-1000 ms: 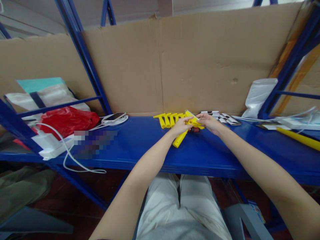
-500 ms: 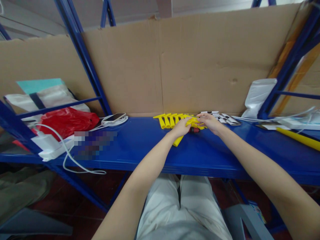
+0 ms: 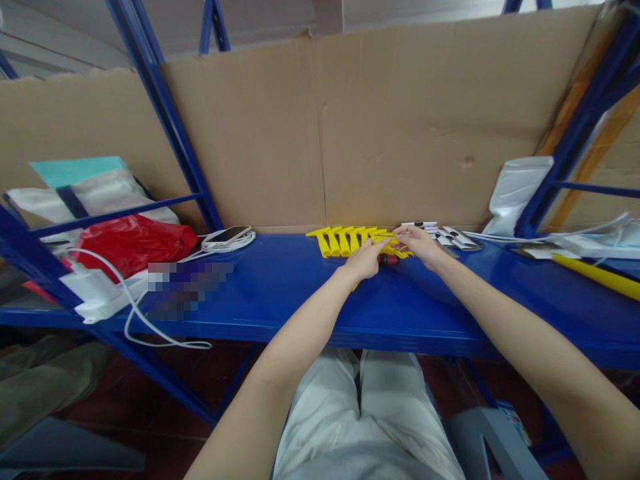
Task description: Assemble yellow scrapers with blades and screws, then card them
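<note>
Over the blue shelf (image 3: 280, 287), the person's left hand (image 3: 364, 261) is curled, back upward, its bare forearm (image 3: 305, 327) crossing the shelf's front edge. The right hand (image 3: 419, 244), close by, bends its fingers inward. Both legs (image 3: 360, 407) extend beneath the shelf.

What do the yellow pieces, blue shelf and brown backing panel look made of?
Yellow pieces: probably smooth moulded plastic, given the even colour and tubular ends.
Blue shelf: likely painted metal, with a glossy sheen.
Brown backing panel: matte cardboard, from its creases and ragged top edge.
</note>
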`<state>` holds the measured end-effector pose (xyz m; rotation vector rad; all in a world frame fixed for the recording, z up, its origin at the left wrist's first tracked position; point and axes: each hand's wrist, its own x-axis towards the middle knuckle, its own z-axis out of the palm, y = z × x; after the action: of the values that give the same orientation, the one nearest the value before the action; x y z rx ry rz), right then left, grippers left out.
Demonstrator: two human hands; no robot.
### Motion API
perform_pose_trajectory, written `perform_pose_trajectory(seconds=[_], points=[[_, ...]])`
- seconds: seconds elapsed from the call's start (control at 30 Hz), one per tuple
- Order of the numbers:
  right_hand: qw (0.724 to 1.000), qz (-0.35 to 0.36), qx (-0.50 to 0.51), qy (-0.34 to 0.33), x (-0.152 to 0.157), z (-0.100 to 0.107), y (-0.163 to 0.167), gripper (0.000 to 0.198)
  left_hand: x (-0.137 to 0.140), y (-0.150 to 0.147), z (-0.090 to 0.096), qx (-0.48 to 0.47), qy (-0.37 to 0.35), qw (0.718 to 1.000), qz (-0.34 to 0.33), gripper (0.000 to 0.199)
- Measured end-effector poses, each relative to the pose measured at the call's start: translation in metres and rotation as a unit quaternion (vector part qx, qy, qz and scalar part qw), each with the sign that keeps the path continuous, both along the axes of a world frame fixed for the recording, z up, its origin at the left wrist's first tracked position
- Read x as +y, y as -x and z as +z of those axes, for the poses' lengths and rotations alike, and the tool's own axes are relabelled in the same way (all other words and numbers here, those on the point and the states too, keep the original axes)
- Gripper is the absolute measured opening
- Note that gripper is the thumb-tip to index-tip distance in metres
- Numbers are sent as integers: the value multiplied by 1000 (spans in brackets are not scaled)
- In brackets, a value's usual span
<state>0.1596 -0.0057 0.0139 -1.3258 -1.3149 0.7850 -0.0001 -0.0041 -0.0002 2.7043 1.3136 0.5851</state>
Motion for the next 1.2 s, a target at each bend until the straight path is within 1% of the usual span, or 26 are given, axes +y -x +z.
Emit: perform_pose_trajectory(seconds=[0.27, 0.4, 0.43, 0.5, 0.53, 0.6, 0.67, 0.73, 0.8, 0.9, 1.0, 1.2], points=[[999, 31, -32, -14, 2, -4, -2, 14, 7, 1, -3, -26, 24, 999, 1, 73], [995, 50, -69, -44, 3, -1, -11, 13, 9, 2, -2, -55, 46, 997, -8, 73], [994, 42, -87, -56, 4, 0, -16, 14, 9, 2, -2, -60, 49, 997, -10, 73], [985, -1, -150, -84, 7, 4, -31, 18, 10, 2, -2, -68, 54, 996, -13, 73], [975, -39, -197, -94, 9, 5, -40, 20, 10, 3, -1, -71, 57, 996, -14, 73], [936, -100, -326, -90, 12, 7, -59, 25, 10, 3, -1, -77, 61, 995, -18, 73], [887, -142, -438, -40, 15, 7, -76, 27, 9, 3, 0, -83, 65, 994, -21, 73], [844, -132, -519, 26, 16, 4, -88, 26, 9, 4, 0, -88, 67, 994, -23, 72], [819, -96, -562, 65, 17, 0, -94, 25, 9, 4, -1, -89, 65, 994, -24, 73], [802, -60, -588, 83, 18, -4, -94, 23, 11, 3, -2, -88, 59, 994, -26, 74], [788, -49, -606, 94, 19, -5, -91, 21, 12, 2, -3, -89, 54, 994, -30, 74], [783, -43, -612, 100, 20, -5, -87, 18, 13, 2, -3, -88, 60, 994, -35, 74]])
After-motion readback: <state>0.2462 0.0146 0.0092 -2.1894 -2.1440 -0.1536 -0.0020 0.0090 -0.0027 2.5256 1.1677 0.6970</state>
